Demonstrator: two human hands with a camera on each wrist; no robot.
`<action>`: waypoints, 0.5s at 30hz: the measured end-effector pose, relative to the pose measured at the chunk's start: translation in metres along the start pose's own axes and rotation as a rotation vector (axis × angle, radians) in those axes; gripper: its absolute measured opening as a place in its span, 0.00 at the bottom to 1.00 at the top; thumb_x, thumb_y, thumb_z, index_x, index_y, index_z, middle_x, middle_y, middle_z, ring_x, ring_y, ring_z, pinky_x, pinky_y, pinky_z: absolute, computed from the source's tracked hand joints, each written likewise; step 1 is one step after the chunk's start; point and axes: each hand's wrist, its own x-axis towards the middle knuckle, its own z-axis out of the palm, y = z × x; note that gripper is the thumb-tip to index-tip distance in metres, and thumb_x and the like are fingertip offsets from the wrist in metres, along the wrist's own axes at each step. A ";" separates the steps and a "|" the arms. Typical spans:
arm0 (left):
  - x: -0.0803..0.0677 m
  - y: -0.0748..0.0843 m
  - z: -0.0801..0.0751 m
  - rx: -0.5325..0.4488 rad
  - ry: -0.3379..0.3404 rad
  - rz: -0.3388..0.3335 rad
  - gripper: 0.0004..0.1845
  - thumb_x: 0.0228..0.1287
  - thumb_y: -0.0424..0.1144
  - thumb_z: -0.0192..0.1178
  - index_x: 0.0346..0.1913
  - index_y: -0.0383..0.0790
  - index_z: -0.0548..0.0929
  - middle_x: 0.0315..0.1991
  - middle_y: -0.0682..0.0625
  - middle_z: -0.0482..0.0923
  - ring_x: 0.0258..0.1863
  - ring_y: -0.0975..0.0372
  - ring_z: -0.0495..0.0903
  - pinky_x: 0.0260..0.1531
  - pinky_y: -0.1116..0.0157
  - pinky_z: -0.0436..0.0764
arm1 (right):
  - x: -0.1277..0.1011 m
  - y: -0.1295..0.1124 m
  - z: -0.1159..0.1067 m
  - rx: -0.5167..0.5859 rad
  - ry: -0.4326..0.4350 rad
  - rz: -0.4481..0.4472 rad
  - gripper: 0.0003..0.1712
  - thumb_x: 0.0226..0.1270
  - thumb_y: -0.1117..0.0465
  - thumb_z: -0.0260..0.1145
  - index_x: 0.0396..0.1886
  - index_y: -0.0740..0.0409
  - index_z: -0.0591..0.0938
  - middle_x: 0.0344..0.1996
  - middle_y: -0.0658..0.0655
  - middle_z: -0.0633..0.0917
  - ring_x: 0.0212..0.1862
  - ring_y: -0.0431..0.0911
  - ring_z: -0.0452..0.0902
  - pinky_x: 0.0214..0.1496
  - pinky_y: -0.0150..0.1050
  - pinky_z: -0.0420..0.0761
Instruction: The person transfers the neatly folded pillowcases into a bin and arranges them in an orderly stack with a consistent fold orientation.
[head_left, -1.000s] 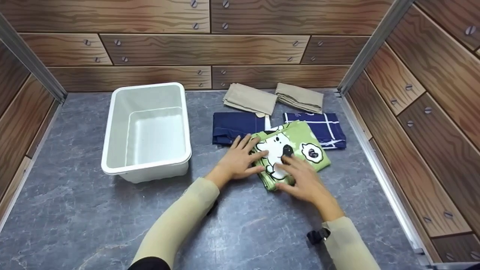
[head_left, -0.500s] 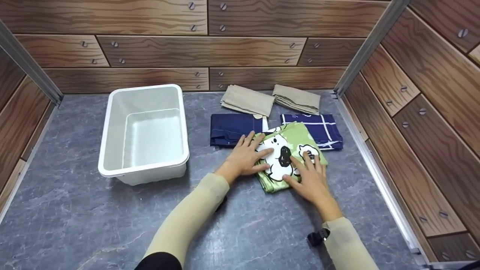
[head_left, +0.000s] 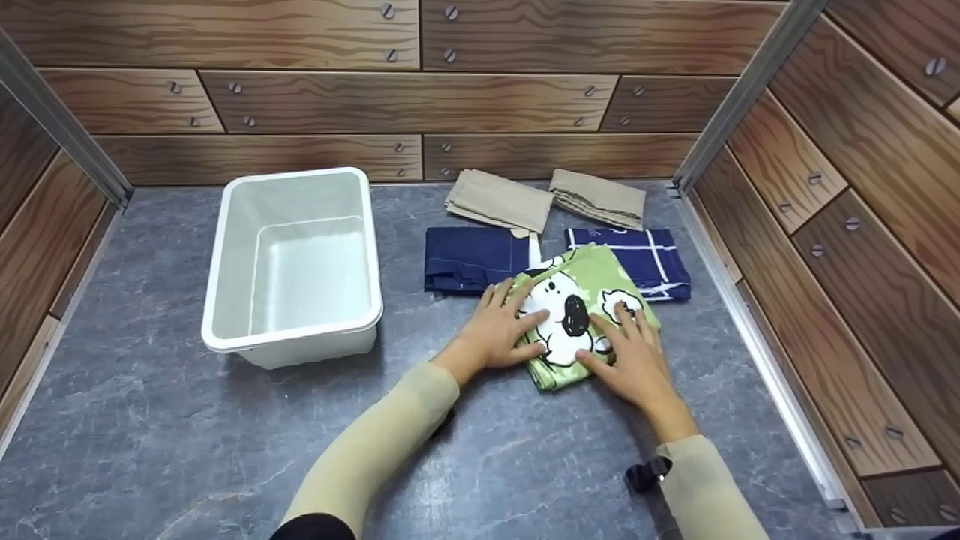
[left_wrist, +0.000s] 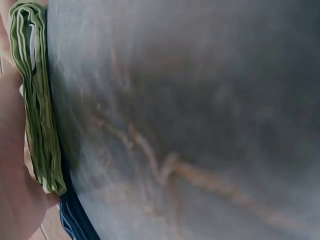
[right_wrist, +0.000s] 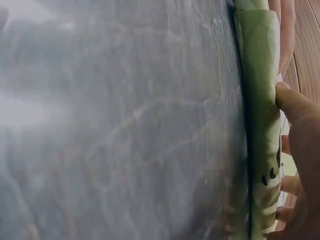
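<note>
A folded green cloth (head_left: pixel 592 281) printed with a white cartoon dog lies on the grey marbled surface, turned at an angle. My left hand (head_left: pixel 495 330) rests on its left edge with fingers spread. On its right side my right hand (head_left: pixel 634 360) lies with fingers spread, the fingertips over the print. In the left wrist view the cloth's side (left_wrist: pixel 37 110) shows several stacked layers beside the palm. The right wrist view shows a rounded fold (right_wrist: pixel 260 100), with my thumb and fingertips on top of it.
Behind the green cloth lie a folded navy cloth (head_left: pixel 476 259) and a navy cloth with white lines (head_left: pixel 660 259), partly covered by it. Two folded beige cloths (head_left: pixel 499 201) (head_left: pixel 598 199) lie near the wood-patterned back wall (head_left: pixel 409 101). A white plastic bin (head_left: pixel 367 262) stands at left.
My right hand has slid right from the cloth's middle to its right side. The left hand has shifted slightly toward me along the left edge.
</note>
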 end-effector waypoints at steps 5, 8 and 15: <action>-0.007 0.014 0.004 0.018 0.004 -0.031 0.37 0.69 0.70 0.42 0.76 0.60 0.63 0.80 0.38 0.43 0.76 0.35 0.46 0.72 0.36 0.51 | -0.001 0.004 -0.001 0.007 0.022 0.003 0.43 0.63 0.31 0.62 0.72 0.48 0.72 0.76 0.66 0.60 0.76 0.71 0.45 0.74 0.70 0.44; -0.011 0.021 0.005 0.030 -0.009 -0.064 0.37 0.70 0.70 0.41 0.76 0.60 0.63 0.80 0.37 0.44 0.76 0.35 0.46 0.71 0.35 0.52 | 0.000 0.007 -0.002 0.008 0.039 0.004 0.42 0.64 0.31 0.62 0.71 0.48 0.72 0.75 0.66 0.61 0.76 0.71 0.45 0.74 0.70 0.44; -0.020 0.038 0.004 0.045 -0.025 -0.112 0.37 0.70 0.71 0.39 0.77 0.60 0.61 0.79 0.36 0.44 0.75 0.34 0.49 0.71 0.36 0.54 | 0.000 0.014 -0.003 0.002 0.047 -0.003 0.41 0.65 0.33 0.63 0.71 0.50 0.73 0.74 0.68 0.62 0.75 0.72 0.46 0.75 0.69 0.44</action>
